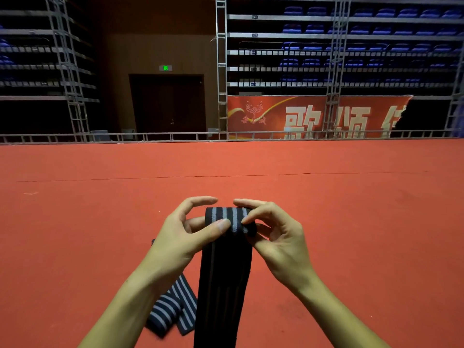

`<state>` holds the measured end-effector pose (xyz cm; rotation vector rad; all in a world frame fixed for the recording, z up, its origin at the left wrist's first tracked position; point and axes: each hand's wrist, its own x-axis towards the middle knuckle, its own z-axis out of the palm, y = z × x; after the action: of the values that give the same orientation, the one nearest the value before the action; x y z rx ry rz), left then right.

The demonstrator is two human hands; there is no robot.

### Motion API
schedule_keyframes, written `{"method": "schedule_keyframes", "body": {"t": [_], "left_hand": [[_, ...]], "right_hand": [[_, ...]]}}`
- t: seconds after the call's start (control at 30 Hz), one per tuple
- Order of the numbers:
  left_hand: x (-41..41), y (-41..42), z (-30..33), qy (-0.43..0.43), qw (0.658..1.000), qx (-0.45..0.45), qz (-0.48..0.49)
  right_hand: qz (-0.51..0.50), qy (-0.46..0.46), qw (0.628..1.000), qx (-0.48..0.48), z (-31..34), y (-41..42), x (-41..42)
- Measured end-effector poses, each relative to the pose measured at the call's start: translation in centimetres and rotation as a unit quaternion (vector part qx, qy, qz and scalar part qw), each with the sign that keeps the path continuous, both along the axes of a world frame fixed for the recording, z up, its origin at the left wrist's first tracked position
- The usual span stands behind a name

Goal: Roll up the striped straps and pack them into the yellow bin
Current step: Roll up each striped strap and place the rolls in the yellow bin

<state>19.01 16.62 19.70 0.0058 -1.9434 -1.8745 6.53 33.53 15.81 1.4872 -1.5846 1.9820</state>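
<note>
I am pinching the striped strap (pixel 227 222) between my left hand (pixel 187 236) and right hand (pixel 273 237), thumbs pressing the roll tight above the red floor (pixel 100 209) (another strap (pixel 173 307) is lying below; no bin visible).

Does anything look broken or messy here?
Yes. The red banner on the far wall is torn ragged at its right end. A second striped strap lies crumpled on the red floor, not rolled.

Woven matt strap (pixel 223 272), felt-like carpet (pixel 100 222)
</note>
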Motion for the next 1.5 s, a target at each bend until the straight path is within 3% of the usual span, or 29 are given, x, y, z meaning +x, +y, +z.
{"method": "schedule_keyframes", "body": {"t": [0.17, 0.3, 0.9, 1.07, 1.3, 1.5], "left_hand": [[0.8, -0.2, 0.1, 0.050, 0.996, -0.043, 0.058], [1.2, -0.4, 0.1, 0.063, 0.991, -0.109, 0.056], [0.3, -0.3, 0.6, 0.013, 0.992, -0.124, 0.018], [-0.2, 0.0, 0.7, 0.006, 0.996, -0.084, 0.005], [-0.3, -0.2, 0.2, 0.011, 1.000, 0.006, 0.002], [-0.3, -0.8, -0.1, 0.051, 0.999, 0.004, 0.012]], "right_hand": [[0.066, -0.076, 0.992, 0.074, 0.1, 1.5, 0.3], [0.044, -0.127, 0.985, 0.112, 0.7, 1.9, 0.4], [-0.076, 0.026, 0.996, 0.030, 0.7, 0.5, -0.1], [-0.099, 0.113, 0.989, -0.003, 0.3, 0.0, -0.9], [-0.090, 0.130, 0.987, 0.003, 0.3, 0.4, -0.8], [-0.019, -0.024, 0.996, 0.085, 1.0, 1.4, -0.5]]}}
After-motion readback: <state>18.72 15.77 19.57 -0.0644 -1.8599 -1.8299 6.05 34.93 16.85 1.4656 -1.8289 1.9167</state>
